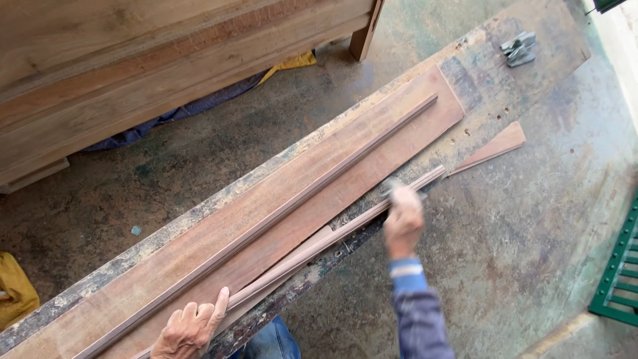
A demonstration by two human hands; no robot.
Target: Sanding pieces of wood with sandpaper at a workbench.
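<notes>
A: At the lower centre of the frame, we log the left hand [191, 329] resting on the near end of a thin wooden moulding strip [332, 236], fingers [219, 306] curled loosely, the thumb pressing the strip down. Not a full grasp.

B: Agreed. We note the right hand [403, 223] right of centre, blurred, fingers closed around a small greyish pad [392, 187] held against the same strip near its far end. What kind of pad it is we cannot tell.

A: Strip position: it runs diagonally from the lower left toward the right of centre, along the near edge of the tabletop [492, 80].

B: Beside it, toward the upper left, we record a wide reddish board [299, 199] with a second narrow strip [312, 179] lying along it.

A: Upper right: a metal clamp piece [518, 49] on the tabletop. A small wedge-shaped offcut [492, 147] lies just past the strip's far end.

B: Blue sleeve [419, 312] on the right forearm. Concrete floor [531, 252] below.
</notes>
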